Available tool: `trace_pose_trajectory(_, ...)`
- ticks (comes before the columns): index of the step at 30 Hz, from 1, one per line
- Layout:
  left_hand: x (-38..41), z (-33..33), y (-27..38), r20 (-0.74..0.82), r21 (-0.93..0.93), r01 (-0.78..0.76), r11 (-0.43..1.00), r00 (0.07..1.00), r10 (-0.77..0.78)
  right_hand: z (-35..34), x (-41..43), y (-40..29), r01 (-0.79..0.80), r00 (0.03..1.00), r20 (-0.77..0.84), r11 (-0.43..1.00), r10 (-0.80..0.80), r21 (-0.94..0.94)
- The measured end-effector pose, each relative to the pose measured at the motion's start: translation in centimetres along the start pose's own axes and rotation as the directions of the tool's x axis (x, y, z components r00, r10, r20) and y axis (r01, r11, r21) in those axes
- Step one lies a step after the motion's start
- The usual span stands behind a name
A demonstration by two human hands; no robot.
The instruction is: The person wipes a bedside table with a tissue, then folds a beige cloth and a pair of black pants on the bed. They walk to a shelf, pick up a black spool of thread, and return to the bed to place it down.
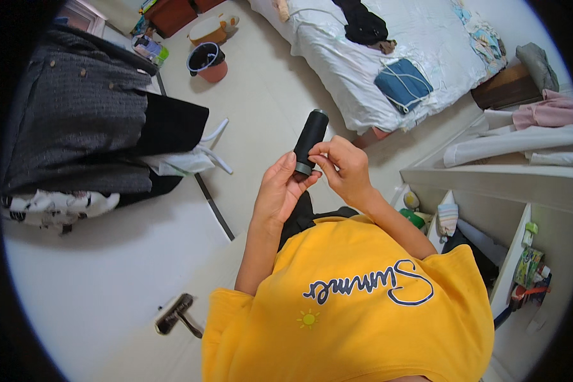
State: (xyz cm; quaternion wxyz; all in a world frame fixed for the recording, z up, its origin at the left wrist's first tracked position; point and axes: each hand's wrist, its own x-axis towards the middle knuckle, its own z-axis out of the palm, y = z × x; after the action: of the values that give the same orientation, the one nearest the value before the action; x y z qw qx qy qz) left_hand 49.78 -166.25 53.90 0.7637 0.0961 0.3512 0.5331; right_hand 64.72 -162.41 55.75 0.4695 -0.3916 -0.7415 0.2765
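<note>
A black cylindrical spool (311, 136), apparently wound with thread, is tilted in front of my body, with a grey band at each end. My left hand (279, 186) holds its lower end, the thumb on the near side and the fingers underneath. At the spool's right side is my right hand (343, 167), its thumb and index finger pinched together against or very near the dark surface. Whether a thread lies between those fingertips is too fine to make out.
A bed with a white cover (324, 62) holds a blue bag (403, 85) and dark clothing (365, 24). Left hang a grey garment (86, 114) and others. A bucket (212, 67) stands on the floor. Open shelves (487, 210) line the right; a brush-like tool (174, 313) is lower left.
</note>
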Motion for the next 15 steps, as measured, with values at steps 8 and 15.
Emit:
trace_pose_trajectory(8,7.3,-0.8,8.4,-0.056,0.191,-0.002,0.982,0.998,0.013,4.5,9.2,3.2,0.139,0.990,0.028,0.963,-0.136,-0.229)
trace_pose_trajectory(15,14.3,-1.5,12.2,-0.084,0.161,-0.085,0.983,0.992,0.099,8.0,15.6,8.3,-0.207,0.975,0.102,0.971,0.195,0.123)
